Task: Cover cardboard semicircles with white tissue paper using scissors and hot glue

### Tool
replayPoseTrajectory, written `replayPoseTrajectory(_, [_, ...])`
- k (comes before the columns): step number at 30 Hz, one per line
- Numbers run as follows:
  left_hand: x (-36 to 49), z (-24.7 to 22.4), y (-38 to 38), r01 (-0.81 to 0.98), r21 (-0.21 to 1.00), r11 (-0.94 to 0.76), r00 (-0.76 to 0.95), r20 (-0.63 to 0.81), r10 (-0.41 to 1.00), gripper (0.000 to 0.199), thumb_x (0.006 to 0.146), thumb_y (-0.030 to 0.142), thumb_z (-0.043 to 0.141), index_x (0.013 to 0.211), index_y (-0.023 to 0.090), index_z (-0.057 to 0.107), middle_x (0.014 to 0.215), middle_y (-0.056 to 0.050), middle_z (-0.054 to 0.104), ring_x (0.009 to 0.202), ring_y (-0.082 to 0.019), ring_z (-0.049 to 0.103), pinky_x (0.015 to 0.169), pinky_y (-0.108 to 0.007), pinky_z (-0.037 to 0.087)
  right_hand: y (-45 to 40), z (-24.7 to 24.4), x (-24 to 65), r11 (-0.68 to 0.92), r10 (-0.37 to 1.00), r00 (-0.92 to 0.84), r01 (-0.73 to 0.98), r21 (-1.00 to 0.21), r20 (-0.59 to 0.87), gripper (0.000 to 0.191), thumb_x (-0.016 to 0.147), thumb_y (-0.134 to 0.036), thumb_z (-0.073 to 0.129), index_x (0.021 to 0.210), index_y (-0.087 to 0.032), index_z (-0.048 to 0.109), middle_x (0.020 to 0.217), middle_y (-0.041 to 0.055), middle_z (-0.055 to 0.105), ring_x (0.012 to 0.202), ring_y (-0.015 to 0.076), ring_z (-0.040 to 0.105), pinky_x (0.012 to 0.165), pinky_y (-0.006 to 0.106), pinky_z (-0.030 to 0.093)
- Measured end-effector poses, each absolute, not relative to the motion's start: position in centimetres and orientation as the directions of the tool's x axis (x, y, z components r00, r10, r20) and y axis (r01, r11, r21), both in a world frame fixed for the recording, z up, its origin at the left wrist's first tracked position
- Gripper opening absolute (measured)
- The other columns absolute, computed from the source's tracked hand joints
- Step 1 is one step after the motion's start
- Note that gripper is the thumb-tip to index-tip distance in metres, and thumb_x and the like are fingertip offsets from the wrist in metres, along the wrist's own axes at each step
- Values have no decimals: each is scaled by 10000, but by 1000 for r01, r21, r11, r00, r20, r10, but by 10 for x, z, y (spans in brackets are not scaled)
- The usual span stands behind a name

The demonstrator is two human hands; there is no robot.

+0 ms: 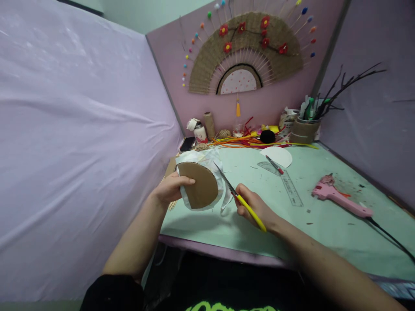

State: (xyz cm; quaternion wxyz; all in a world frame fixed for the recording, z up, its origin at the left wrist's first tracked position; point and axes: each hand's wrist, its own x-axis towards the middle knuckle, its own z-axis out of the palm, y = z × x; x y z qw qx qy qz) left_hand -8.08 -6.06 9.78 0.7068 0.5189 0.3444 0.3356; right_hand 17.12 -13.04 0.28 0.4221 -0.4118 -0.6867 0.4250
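Observation:
A brown cardboard half-disc (202, 188) lies against white patterned fabric (212, 160) whose edge shows around it. My left hand (170, 186) grips both at their left side, thumb flat on the cardboard. My right hand (251, 203) is closed around scissors with yellow handles (251, 212). The scissor blades are slightly apart and point up and left, close to the fabric's right edge. A loose curled strip of the fabric (227, 199) hangs between the cardboard and my right hand.
A pink glue gun (340, 198) with a cord lies right. Beyond my right hand are a clear ruler (292, 188), a red-ended pen (275, 165) and a white paper piece (279, 155). Coloured stems (246, 141), a phone (187, 144) and a pot of twigs (304, 131) line the back.

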Motion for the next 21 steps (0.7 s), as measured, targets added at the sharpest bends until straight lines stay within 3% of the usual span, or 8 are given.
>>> replayPoseTrajectory(15, [-75,101,-59,-230,958,170,415,-62,908,323,643,227,785,943,124,722,936,-105,764,942,-301,717,932,-426,539,-128,-1,171,233,951,-245,177,-956,186,640,654,-822,595,770,-249,333,574,-81,421,524,105,312,499,252,248])
replayPoseTrajectory(21, [-75,105,-61,-221,967,129,423,-24,906,372,657,221,772,1015,139,713,969,-99,760,1010,-313,698,947,-429,534,-130,1,172,253,947,-253,205,-946,198,591,692,-762,602,781,-250,322,591,-82,406,529,106,313,502,254,249])
